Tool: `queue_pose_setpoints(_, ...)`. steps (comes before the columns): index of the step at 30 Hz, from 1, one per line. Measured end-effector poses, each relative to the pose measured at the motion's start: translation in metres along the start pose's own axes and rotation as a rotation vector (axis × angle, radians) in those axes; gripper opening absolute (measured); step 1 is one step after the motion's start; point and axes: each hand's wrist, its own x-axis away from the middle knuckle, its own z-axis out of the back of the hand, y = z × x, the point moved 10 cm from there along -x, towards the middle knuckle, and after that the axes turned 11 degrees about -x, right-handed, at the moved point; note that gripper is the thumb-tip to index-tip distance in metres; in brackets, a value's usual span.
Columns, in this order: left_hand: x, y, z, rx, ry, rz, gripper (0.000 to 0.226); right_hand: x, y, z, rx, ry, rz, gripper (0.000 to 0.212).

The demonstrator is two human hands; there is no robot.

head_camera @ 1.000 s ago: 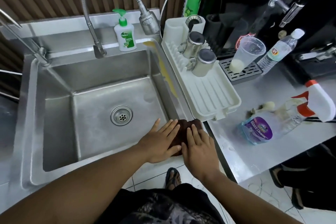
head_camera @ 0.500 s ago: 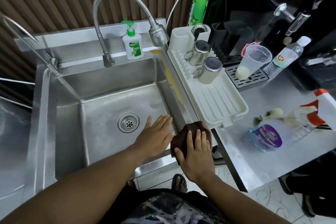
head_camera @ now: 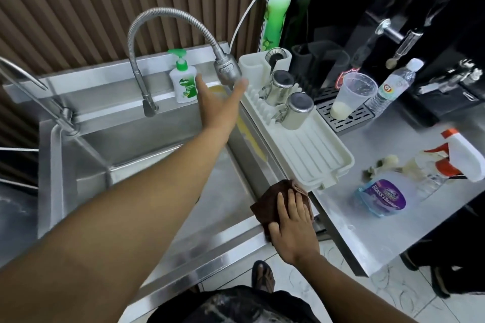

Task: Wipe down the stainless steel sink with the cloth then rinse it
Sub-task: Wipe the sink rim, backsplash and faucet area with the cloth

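The stainless steel sink [head_camera: 147,139] fills the left and middle of the head view. A brown cloth [head_camera: 273,199] lies bunched on the sink's front right corner. My right hand [head_camera: 294,223] presses flat on the cloth with straight fingers. My left hand [head_camera: 217,102] is stretched out over the basin, fingers spread, just below the spray head [head_camera: 227,68] of the flexible tap. It holds nothing and is blurred. My left forearm hides the drain and much of the basin floor.
A Dettol soap bottle [head_camera: 183,81] stands on the back ledge. A white drainer rack [head_camera: 309,149] with two steel cups [head_camera: 296,110] sits right of the sink. On the counter lie a glass cleaner spray bottle [head_camera: 385,194], a plastic cup [head_camera: 351,97] and a water bottle [head_camera: 393,86].
My left hand has left the cloth and the basin floor and reached up toward the tap's spray head. My right hand stays on the cloth at the sink's front right corner.
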Motion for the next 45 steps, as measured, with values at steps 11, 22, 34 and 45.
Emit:
queue_pose_setpoints(11,-0.017,0.012,0.01,0.186,0.142,0.019,0.02,-0.002,-0.001,0.0,0.008,0.001,0.049,0.089)
queue_pose_setpoints(22,0.021,-0.014,0.07,0.197,0.377,0.015,0.03,-0.012,-0.002,-0.002,0.028,-0.019,0.123,0.088)
queue_pose_setpoints(34,0.056,-0.059,0.139,0.414,0.644,0.059,0.043,-0.037,-0.013,-0.002,0.109,-0.041,0.124,0.092)
queue_pose_setpoints(45,0.065,-0.082,0.149,0.727,0.656,0.317,0.113,-0.074,-0.033,0.001,0.186,-0.061,0.102,0.091)
